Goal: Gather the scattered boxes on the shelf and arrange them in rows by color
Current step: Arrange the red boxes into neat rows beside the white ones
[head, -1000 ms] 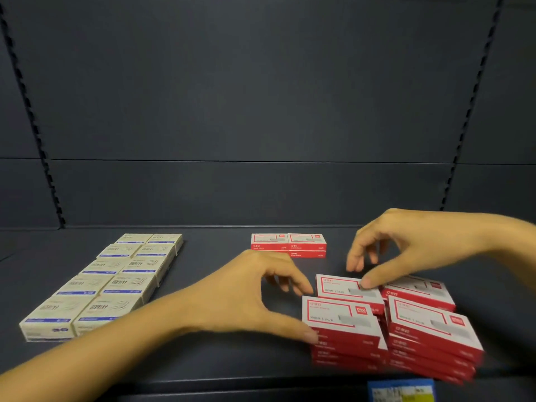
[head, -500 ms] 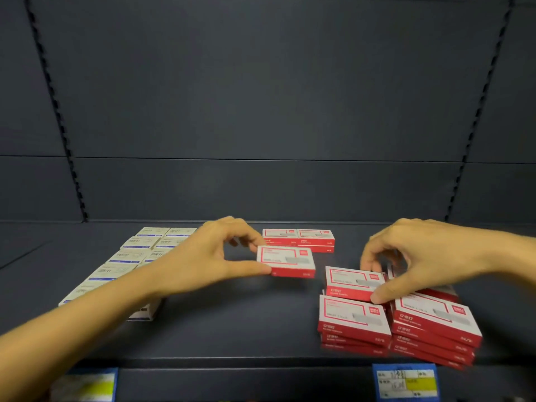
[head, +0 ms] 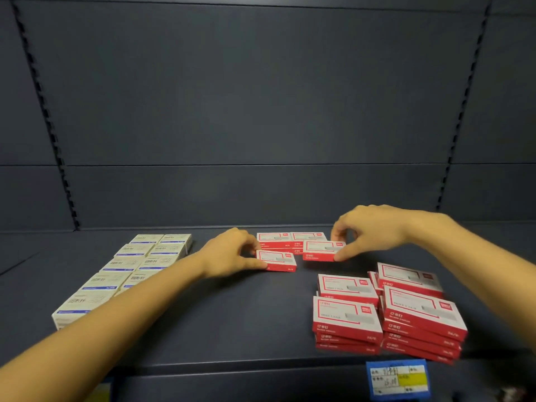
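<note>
My left hand point(head: 230, 253) grips a red box point(head: 278, 261) at its left end, low over the dark shelf point(head: 232, 314), just in front of two red boxes point(head: 290, 239) lying side by side at the back. My right hand point(head: 367, 227) pinches a second red box point(head: 322, 250) by its right end, right of the first. Stacks of red boxes point(head: 385, 311) stand at the front right. Cream boxes with blue stripes point(head: 127, 265) form two rows on the left, partly hidden by my left forearm.
The shelf's dark back panel point(head: 261, 111) rises behind the boxes. A blue and yellow price tag point(head: 397, 378) hangs on the front edge at the right. Bare shelf lies between the cream rows and the red stacks.
My left hand carried its red box farther back and right, toward the back pair. My right hand lifted a red box off the front-right stacks and moved it back beside the first.
</note>
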The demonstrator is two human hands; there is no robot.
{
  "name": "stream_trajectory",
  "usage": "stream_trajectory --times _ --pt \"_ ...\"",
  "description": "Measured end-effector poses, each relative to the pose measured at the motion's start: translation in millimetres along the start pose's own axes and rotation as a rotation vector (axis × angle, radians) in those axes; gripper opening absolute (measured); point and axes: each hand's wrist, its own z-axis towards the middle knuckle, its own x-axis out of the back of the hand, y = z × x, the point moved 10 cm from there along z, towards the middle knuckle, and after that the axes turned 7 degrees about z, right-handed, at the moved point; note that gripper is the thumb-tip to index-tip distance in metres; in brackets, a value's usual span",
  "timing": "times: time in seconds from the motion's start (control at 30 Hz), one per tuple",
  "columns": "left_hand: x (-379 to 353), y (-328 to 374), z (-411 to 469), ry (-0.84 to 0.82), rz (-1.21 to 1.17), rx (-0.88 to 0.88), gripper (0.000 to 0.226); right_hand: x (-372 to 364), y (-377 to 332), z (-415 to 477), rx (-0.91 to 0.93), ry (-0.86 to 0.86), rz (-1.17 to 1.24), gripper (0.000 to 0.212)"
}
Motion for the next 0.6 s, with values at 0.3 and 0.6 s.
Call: stream_trajectory --times 0.3,0.6 --pt "-14.6 -5.6 7.6 -0.059 -0.147 0.051 0.033 -24.3 1.6 31.3 -0.030 -0.058 -0.093 0.046" --pt "-14.6 -13.4 7.7 -0.010 -0.220 0.117 0.033 -21.2 -3.1 42.9 0.016 0.064 -0.077 0.034"
